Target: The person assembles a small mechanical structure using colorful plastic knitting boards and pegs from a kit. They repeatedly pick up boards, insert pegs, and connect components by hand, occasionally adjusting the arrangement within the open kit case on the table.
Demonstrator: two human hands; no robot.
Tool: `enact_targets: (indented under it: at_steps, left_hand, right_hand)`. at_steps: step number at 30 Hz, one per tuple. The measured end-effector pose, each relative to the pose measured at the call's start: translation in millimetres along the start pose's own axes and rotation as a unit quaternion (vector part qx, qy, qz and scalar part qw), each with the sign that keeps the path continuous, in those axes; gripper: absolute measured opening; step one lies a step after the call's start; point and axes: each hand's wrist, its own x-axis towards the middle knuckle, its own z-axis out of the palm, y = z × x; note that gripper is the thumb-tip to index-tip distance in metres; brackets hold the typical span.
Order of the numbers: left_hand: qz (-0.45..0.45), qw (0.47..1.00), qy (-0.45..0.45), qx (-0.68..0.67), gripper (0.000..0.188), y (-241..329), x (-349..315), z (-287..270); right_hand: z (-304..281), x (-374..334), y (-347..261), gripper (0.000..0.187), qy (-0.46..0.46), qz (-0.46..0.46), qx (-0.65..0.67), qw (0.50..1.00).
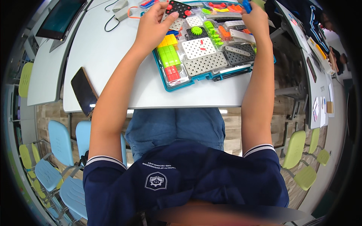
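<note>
My left hand [152, 26] is closed on a black perforated plate [179, 8] with red connectors at its corners, held over the far left of a parts case. My right hand [257, 19], over the case's far right side, grips a small blue piece [247, 6] whose exact kind I cannot make out. Below both hands lies the open case with a teal rim [180, 87]. In it sit a grey perforated plate [206, 64], a white plate [198, 48] with small red pegs on it, a lime gear [196, 31], green blocks [168, 56] and red blocks [172, 73].
A smartphone [83, 89] lies at the white table's [113, 64] left front edge. White adapters with cables [121, 13] are at the back left, and a monitor [61, 19] stands on the neighbouring table. Another person [315, 22] is at the right-hand table; blue chairs [60, 143] stand lower left.
</note>
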Motion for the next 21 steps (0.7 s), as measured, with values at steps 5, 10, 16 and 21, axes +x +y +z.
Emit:
enact_targets:
  at_steps: [5,10,16,21]
  left_hand:
    - [-0.007,0.998,-0.013,-0.058,0.041,-0.5,2.4,-0.7]
    - [0.0,0.999,-0.031,-0.045,0.044,13.8,-2.9,3.1]
    - [-0.033,0.999,-0.026,-0.026,0.048,23.7,-3.9,4.3]
    - [-0.041,0.999,-0.023,0.002,0.05,21.0,-4.1,4.2]
  right_hand:
    - [19.7,-5.6,7.6,0.047,-0.007,-0.173,0.008,0.985]
    - [33.2,6.8,12.1,0.05,-0.058,-0.192,-0.034,0.979]
    - [29.3,19.1,9.9,0.049,-0.184,-0.168,-0.022,0.968]
    - [33.9,37.0,19.1,0.044,-0.236,-0.205,-0.006,0.95]
